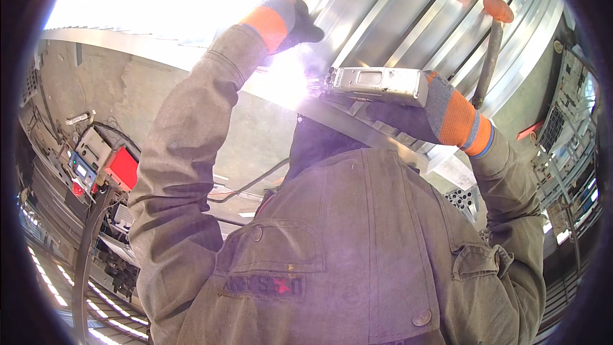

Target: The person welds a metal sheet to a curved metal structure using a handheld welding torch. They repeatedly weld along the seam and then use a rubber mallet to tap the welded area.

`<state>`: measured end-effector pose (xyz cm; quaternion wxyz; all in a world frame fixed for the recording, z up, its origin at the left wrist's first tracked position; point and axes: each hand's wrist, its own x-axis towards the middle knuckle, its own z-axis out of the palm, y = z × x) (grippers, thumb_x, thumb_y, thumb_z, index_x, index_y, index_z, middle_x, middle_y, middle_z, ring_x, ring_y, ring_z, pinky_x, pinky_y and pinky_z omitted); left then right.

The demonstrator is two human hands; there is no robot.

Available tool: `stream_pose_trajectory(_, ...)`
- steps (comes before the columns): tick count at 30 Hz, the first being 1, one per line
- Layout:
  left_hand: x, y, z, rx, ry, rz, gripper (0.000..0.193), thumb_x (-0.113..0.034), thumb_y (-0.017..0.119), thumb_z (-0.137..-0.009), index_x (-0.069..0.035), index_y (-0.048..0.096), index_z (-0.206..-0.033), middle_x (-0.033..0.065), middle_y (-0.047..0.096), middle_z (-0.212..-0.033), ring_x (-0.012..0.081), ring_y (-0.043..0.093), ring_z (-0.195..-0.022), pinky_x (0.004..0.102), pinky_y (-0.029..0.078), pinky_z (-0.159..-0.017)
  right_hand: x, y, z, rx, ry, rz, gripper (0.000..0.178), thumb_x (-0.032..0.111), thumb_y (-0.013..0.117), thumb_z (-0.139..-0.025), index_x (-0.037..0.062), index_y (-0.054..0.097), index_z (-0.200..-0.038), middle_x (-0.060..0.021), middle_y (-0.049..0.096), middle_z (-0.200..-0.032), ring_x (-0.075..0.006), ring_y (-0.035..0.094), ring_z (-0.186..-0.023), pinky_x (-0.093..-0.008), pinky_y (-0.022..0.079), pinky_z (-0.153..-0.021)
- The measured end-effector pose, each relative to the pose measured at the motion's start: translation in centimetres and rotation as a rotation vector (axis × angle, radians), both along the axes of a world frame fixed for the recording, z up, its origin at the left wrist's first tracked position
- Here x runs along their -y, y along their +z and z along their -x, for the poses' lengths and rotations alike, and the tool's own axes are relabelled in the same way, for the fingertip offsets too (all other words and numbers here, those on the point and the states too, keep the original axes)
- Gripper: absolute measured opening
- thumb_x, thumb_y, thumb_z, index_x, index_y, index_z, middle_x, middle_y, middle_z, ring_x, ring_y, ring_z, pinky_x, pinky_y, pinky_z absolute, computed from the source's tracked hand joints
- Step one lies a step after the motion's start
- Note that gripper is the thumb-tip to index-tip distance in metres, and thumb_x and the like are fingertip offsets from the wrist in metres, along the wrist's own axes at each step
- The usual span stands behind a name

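A silver, boxy handheld welding torch (pixel 389 82) is gripped in my right hand (pixel 424 112), which wears a grey and orange knit glove. Its nozzle points left into a blinding white-violet glare (pixel 287 83). Just above that glare is my left hand (pixel 290 22), gloved alike, with its fingers curled in beside the ribbed shiny metal panel (pixel 377 22). Whatever those fingers may hold is lost in shadow and glare. Below the torch runs a straight metal edge bar (pixel 345 124) along the panel's near side.
A mallet-like tool with a rounded orange end (pixel 498 8) and a dark shaft lies on the panel's right part. At left stands a red and grey machine (pixel 121 168) with a small screen. A dark cable (pixel 255 182) crosses the concrete floor. Racks (pixel 562 134) stand at far right.
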<state>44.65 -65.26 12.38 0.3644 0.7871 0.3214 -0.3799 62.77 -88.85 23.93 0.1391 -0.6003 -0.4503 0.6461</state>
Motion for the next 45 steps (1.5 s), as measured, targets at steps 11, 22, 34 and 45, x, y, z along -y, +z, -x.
stream_pose_trajectory(11,0.1,-0.2,-0.3,-0.041,0.057,-0.003,0.048,-0.047,0.096,-0.083,-0.005,0.079,-0.098,0.0077,0.076,-0.088,0.0222,0.069,-0.081,0.0400,0.057,-0.075,-0.5,0.5,0.3,-0.004,-0.015,-0.003,0.041,0.029,0.078,-0.103,0.0100,0.075,-0.139,-0.0105,0.083,-0.115,-0.0193,0.079,-0.098,-0.0351,0.063,-0.088)
stream_pose_trajectory(22,0.1,-0.3,0.2,0.010,0.063,-0.003,0.044,-0.045,0.096,-0.084,-0.006,0.078,-0.091,0.0063,0.074,-0.083,0.0212,0.068,-0.078,0.0396,0.056,-0.073,0.2,0.1,0.1,0.017,-0.028,-0.013,0.045,0.048,0.073,-0.105,0.0141,0.079,-0.134,-0.0120,0.084,-0.106,-0.0265,0.082,-0.092,-0.0369,0.064,-0.081)
stream_pose_trajectory(34,0.0,0.6,-0.2,-0.018,0.014,-0.020,0.047,-0.050,0.093,-0.085,-0.006,0.079,-0.094,0.0069,0.075,-0.084,0.0221,0.068,-0.078,0.0406,0.055,-0.072,0.1,0.4,-0.2,0.030,0.016,0.000,0.045,0.050,0.072,-0.105,0.0158,0.079,-0.134,-0.0122,0.084,-0.107,-0.0282,0.081,-0.095,-0.0379,0.063,-0.084)
stream_pose_trajectory(45,0.2,0.4,0.0,0.040,0.030,-0.023,0.044,-0.043,0.094,-0.085,-0.004,0.077,-0.093,0.0062,0.071,-0.078,0.0197,0.064,-0.071,0.0380,0.053,-0.067,0.4,0.4,-0.5,0.066,0.050,-0.065,0.039,0.047,0.072,-0.105,0.0192,0.081,-0.130,-0.0102,0.084,-0.105,-0.0291,0.080,-0.093,-0.0388,0.061,-0.082)
